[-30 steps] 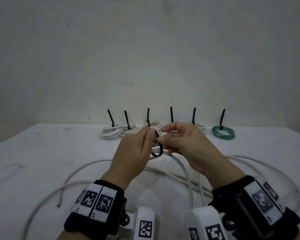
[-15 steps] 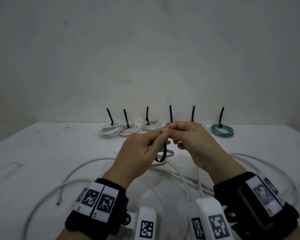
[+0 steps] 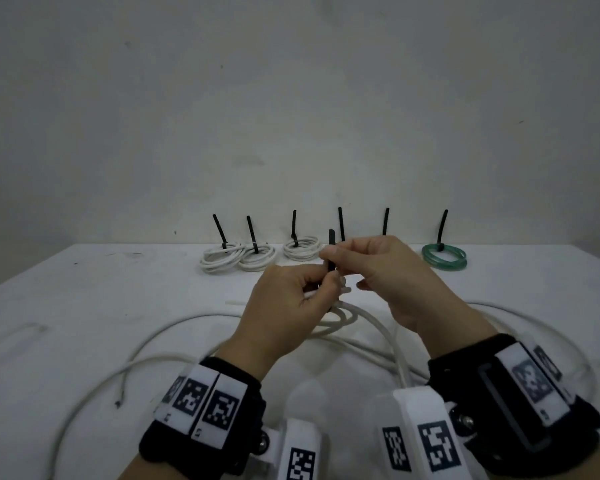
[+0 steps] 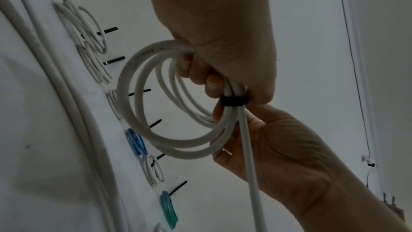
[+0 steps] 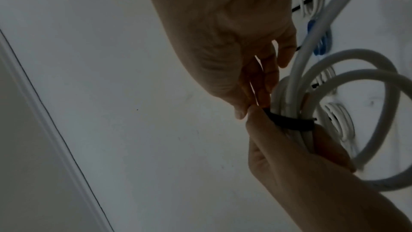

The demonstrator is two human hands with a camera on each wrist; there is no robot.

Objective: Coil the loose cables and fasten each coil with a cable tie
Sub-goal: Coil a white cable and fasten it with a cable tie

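Observation:
A white cable coil hangs above the table, and my left hand grips its bunched turns. A black cable tie is wrapped snugly round those turns. My right hand pinches the tie's tail between thumb and forefinger, just above the left hand's fingers. The tail sticks up past the fingertips. One loose strand of the same cable runs from the coil back towards me.
A row of tied coils lies along the table's far edge: white coils, a blue coil and a green coil, each with a black tail standing up. Loose white cable loops over the white table.
The wide black tie loop has closed tight around the coil. My right hand has drawn the tail upward, so it now stands above the fingers.

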